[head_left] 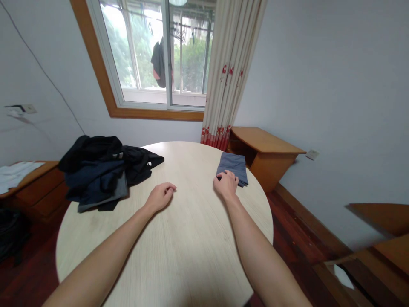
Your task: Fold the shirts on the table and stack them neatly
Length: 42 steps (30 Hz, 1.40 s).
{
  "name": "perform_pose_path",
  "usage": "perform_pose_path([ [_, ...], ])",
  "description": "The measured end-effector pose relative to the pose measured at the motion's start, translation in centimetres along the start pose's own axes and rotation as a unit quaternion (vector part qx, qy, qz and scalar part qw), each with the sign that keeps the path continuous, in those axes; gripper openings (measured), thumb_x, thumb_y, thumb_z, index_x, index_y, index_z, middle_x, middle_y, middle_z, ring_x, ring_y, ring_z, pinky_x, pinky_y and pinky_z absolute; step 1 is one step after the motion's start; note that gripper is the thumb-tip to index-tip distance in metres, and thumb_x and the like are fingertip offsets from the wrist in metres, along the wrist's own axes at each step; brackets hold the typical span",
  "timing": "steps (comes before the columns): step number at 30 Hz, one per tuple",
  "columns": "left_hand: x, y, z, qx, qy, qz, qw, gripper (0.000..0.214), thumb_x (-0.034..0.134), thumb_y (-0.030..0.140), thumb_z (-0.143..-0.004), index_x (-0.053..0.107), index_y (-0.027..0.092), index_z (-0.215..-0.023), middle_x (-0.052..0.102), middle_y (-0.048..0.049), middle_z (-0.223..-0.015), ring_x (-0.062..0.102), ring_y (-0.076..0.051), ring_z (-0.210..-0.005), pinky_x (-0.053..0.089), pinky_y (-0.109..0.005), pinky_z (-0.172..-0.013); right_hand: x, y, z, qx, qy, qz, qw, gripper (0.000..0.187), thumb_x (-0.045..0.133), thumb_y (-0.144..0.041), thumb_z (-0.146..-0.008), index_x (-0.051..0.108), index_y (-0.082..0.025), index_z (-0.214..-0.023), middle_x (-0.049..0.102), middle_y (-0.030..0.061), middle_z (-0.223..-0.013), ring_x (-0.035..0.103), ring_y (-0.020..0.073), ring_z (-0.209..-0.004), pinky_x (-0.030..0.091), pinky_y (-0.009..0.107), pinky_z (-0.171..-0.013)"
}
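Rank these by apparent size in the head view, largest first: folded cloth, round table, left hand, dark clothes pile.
1) Round table
2) Dark clothes pile
3) Folded cloth and left hand: too alike to rank; the right hand partly covers the cloth.

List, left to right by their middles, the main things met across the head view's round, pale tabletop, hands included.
Rumpled heap of black and navy cloth garments, bare left hand, folded rectangular slate-blue fabric. Bare right hand omitted: it overlaps the fabric.
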State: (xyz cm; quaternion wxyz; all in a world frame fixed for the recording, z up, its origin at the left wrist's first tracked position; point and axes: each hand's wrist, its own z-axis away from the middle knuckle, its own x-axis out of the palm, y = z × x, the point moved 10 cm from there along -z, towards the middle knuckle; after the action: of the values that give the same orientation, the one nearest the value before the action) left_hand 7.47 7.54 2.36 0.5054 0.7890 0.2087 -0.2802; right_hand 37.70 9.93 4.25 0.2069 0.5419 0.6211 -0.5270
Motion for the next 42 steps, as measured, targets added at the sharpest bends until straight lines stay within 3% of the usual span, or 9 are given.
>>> perform_pose_path([
  [5,-0.7,-0.4,0.0,-0.023,0.018,0.061,0.998,0.033,0.040,0.032,-0.087,0.070,0.020,-0.094,0.078,-0.0035,-0.086,0.072,-0.023,-0.090,0.051,-0.037,-0.087,2.0,0.6,0.0,0.007,-0.048,0.050,0.998,0.034,0.059,-0.028,-0.086,0.074,-0.017,-0.114,0.047,0.0155,-0.152,0.035,0.0330,-0.143,0.016,0.061,-0.118],
  [10,-1.0,-1.2,0.1,-0.045,0.040,0.166,0.984,0.030,0.047,0.034,-0.078,0.071,0.017,-0.086,0.076,-0.0051,-0.078,0.068,-0.020,-0.069,0.051,-0.031,-0.067,2.5,0.2,-0.3,0.000,-0.057,0.037,0.998,0.050,0.055,-0.035,-0.091,0.061,-0.010,-0.134,0.045,0.0212,-0.152,0.040,0.0345,-0.140,0.018,0.061,-0.118],
  [17,-3.5,-2.9,0.5,-0.063,0.191,0.300,0.933,0.033,0.048,0.042,-0.080,0.066,0.015,-0.073,0.067,-0.0052,-0.064,0.057,-0.015,-0.049,0.041,-0.025,-0.047,2.0,-2.4,0.0,-0.063,-0.043,-0.086,0.993,0.058,0.061,-0.035,-0.085,0.060,-0.009,-0.136,0.049,0.0223,-0.146,0.046,0.0353,-0.136,0.030,0.051,-0.117],
  [19,-3.4,-2.3,0.3,-0.051,0.176,0.253,0.950,0.035,0.050,0.045,-0.085,0.067,0.016,-0.077,0.068,-0.0055,-0.068,0.061,-0.016,-0.055,0.046,-0.027,-0.052,2.0,-5.1,1.2,-0.124,-0.073,-0.201,0.969,0.058,0.064,-0.036,-0.081,0.062,-0.012,-0.134,0.052,0.0196,-0.143,0.049,0.0332,-0.133,0.037,0.047,-0.113],
  [22,-2.8,-0.3,0.0,0.008,0.136,0.135,0.981,0.035,0.059,0.047,-0.086,0.069,0.017,-0.100,0.075,-0.0091,-0.096,0.070,-0.024,-0.088,0.055,-0.037,-0.081,1.3,-9.6,4.0,-0.216,-0.140,-0.402,0.879,0.060,0.067,-0.044,-0.081,0.062,-0.020,-0.136,0.051,0.0131,-0.145,0.051,0.0298,-0.132,0.046,0.043,-0.106],
  [24,-2.3,0.7,0.0,0.044,0.117,0.073,0.989,0.045,0.062,0.048,-0.086,0.065,0.018,-0.119,0.070,-0.0113,-0.120,0.065,-0.027,-0.112,0.049,-0.042,-0.100,0.8,-11.2,5.4,-0.237,-0.163,-0.493,0.821,0.061,0.067,-0.048,-0.084,0.059,-0.024,-0.139,0.050,0.0103,-0.147,0.050,0.0285,-0.133,0.048,0.042,-0.103],
  [26,-1.7,1.0,-0.1,0.052,0.098,0.029,0.993,0.055,0.062,0.052,-0.086,0.060,0.019,-0.131,0.064,-0.0128,-0.133,0.059,-0.030,-0.124,0.042,-0.047,-0.108,1.1,-11.3,5.7,-0.226,-0.165,-0.525,0.804,0.062,0.069,-0.048,-0.084,0.058,-0.025,-0.140,0.050,0.0103,-0.146,0.051,0.0278,-0.131,0.049,0.041,-0.102],
  [33,-0.4,-0.2,-0.2,-0.009,0.047,-0.044,0.998,0.077,0.080,0.057,-0.070,0.057,0.023,-0.136,0.061,-0.0141,-0.137,0.055,-0.038,-0.126,0.041,-0.058,-0.104,5.3,-6.6,2.8,-0.152,-0.129,-0.438,0.877,0.063,0.068,-0.041,-0.080,0.057,-0.022,-0.139,0.053,0.0126,-0.139,0.057,0.0255,-0.119,0.050,0.042,-0.100],
  [42,0.2,1.5,-0.1,0.139,-0.003,-0.033,0.990,0.102,0.090,0.061,-0.052,0.055,0.022,-0.139,0.054,-0.0171,-0.144,0.050,-0.039,-0.132,0.038,-0.055,-0.112,6.4,-5.3,2.2,-0.138,-0.109,-0.372,0.912,0.067,0.065,-0.035,-0.080,0.050,-0.020,-0.145,0.051,0.0156,-0.141,0.058,0.0273,-0.118,0.047,0.048,-0.106],
])
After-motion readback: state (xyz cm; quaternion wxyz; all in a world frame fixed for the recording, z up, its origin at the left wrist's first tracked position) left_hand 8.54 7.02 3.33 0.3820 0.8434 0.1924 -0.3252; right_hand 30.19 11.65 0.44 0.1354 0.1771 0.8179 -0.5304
